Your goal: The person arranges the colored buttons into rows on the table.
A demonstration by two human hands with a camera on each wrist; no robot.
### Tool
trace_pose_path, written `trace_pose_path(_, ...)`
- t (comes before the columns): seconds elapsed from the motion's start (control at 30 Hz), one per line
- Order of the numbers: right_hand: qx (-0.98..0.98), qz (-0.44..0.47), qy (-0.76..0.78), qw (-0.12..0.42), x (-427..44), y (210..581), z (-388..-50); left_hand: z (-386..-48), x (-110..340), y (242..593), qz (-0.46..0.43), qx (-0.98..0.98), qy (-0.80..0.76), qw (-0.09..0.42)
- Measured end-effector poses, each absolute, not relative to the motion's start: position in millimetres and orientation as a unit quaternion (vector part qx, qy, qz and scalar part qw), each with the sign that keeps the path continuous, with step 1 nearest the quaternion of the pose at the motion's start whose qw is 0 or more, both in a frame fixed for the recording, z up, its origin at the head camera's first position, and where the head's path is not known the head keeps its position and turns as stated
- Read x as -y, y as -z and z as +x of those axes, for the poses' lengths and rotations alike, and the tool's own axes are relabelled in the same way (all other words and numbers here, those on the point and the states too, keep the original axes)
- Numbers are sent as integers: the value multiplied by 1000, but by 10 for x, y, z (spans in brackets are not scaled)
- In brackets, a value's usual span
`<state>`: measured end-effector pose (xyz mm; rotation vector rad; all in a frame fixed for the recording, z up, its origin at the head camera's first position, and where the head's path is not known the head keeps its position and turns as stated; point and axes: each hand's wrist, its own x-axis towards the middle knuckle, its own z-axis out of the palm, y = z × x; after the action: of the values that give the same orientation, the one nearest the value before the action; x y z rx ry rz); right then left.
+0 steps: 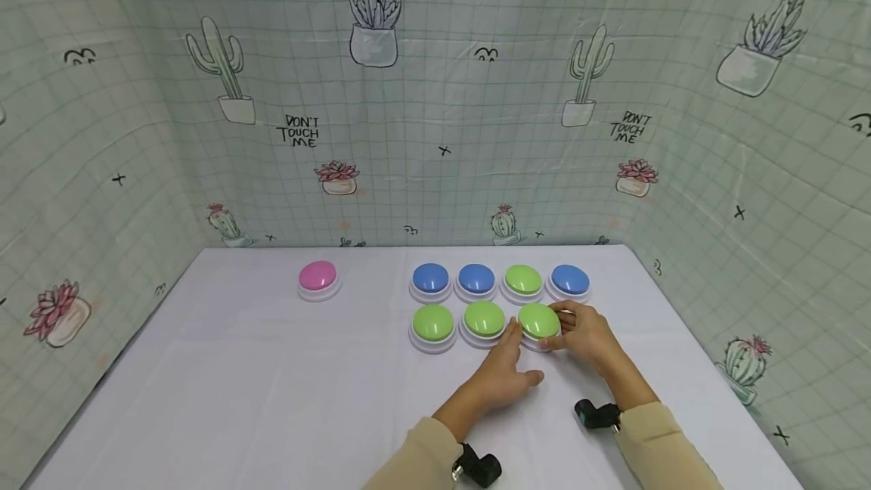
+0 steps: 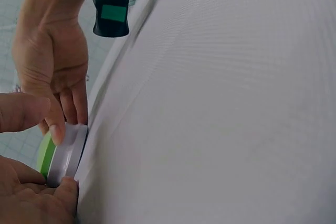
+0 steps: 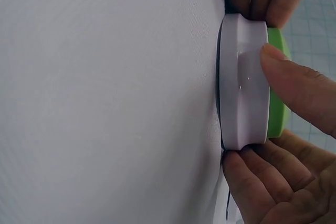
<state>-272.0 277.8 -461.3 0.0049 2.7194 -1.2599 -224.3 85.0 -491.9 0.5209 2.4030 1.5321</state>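
My right hand (image 1: pixel 581 333) holds a round green push button (image 1: pixel 538 320) with a white base, at the right end of the front row. In the right wrist view, its thumb (image 3: pixel 296 90) lies against the base and the green cap (image 3: pixel 277 119), and its fingers (image 3: pixel 262 179) wrap the side. From the left, my left hand (image 1: pixel 502 375) rests its extended fingers along the same button, thumb held apart. Beside those fingertips stands another green button (image 1: pixel 485 319), then a third green one (image 1: pixel 432 323) farther left. The button's base (image 2: pixel 67 153) sits at table level in the left wrist view.
Behind them runs a row of blue (image 1: pixel 431 279), blue (image 1: pixel 475 279), green (image 1: pixel 523 280) and blue (image 1: pixel 570 280) buttons. A pink button (image 1: pixel 317 276) stands alone at the back left of the white table (image 1: pixel 238 384). Patterned cloth walls (image 1: pixel 422 104) enclose the table's back and sides.
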Motion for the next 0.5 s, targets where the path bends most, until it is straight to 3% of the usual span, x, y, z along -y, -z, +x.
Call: trace_pose_path(0.5,-914,-15,398,70,-2762,4623,-2685,-2251,-742,4852,172,-814,-528,172)
